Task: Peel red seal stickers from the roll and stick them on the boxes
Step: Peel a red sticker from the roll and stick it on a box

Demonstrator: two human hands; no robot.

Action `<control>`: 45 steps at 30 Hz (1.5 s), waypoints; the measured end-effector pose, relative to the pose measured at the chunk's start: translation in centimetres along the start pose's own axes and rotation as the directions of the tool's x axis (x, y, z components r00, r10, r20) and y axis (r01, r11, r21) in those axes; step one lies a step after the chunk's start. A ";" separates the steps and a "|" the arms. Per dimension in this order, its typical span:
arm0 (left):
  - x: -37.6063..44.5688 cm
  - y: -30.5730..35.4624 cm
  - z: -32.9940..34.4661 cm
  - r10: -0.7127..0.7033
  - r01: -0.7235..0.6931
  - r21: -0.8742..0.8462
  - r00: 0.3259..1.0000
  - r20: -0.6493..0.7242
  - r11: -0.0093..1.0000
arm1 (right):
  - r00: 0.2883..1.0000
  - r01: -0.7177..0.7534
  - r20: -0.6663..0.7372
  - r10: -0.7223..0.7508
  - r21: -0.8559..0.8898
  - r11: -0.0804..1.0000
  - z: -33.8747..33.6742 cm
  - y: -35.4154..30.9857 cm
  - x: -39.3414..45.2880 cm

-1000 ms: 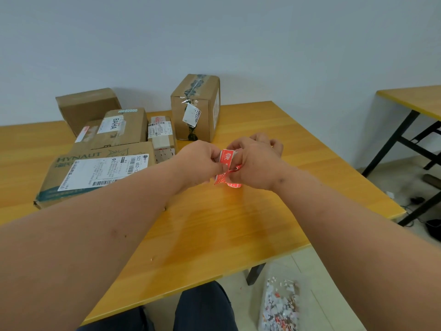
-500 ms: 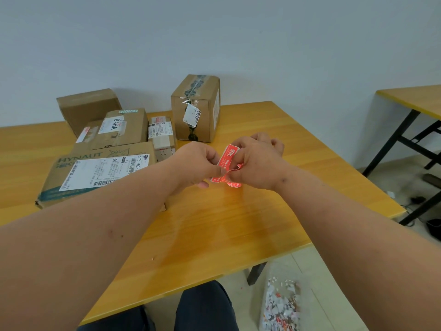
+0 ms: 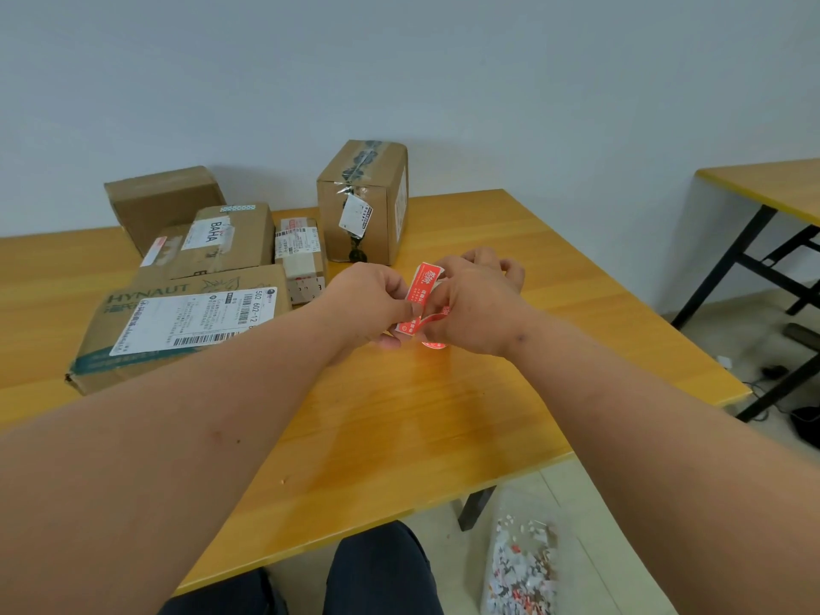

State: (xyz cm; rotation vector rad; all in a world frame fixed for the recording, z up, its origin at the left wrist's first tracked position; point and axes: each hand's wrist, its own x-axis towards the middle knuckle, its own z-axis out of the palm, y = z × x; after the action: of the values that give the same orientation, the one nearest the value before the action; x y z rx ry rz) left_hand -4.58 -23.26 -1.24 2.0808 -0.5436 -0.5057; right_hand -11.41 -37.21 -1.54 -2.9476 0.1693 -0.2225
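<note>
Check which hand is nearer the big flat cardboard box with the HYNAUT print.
Left. The left hand pinches the red seal sticker just right of the flat HYNAUT cardboard box; the right hand grips the sticker strip farther right, beyond it.

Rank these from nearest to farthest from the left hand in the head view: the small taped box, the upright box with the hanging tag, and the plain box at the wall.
From the left hand:
1. Small taped box, just behind it, slightly left.
2. Upright box with the hanging tag, behind it.
3. Plain box at the wall, far back left.
</note>
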 end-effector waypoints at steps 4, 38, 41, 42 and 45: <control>0.0 0.1 0.0 0.028 -0.027 0.047 0.999 -0.021 0.999 | 1.000 0.008 0.000 -0.008 0.006 1.000 -0.1 0.1 -0.1; -5.9 -1.0 -7.3 0.225 -0.214 0.069 0.939 -0.262 0.974 | 0.993 -0.044 -0.038 0.111 0.752 0.657 -2.4 -8.0 0.1; -6.7 -1.5 -8.5 0.204 -0.214 -0.002 0.936 -0.286 0.977 | 0.999 -0.032 0.011 0.041 0.827 0.561 -2.3 -9.2 0.3; -6.9 -1.8 -8.9 0.181 -0.203 -0.047 0.939 -0.293 0.978 | 0.999 -0.035 0.023 0.029 0.851 0.524 -2.4 -9.5 0.3; -7.5 -2.9 -10.3 0.129 -0.168 -0.122 0.953 -0.276 0.978 | 0.999 -0.038 0.030 0.025 0.881 0.472 -2.3 -10.4 0.4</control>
State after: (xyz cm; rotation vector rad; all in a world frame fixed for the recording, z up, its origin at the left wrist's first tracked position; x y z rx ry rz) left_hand -4.62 -10.80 2.71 1.9129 -0.4855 -0.1667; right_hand -10.31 -27.49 2.74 -1.8722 0.0654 -0.1988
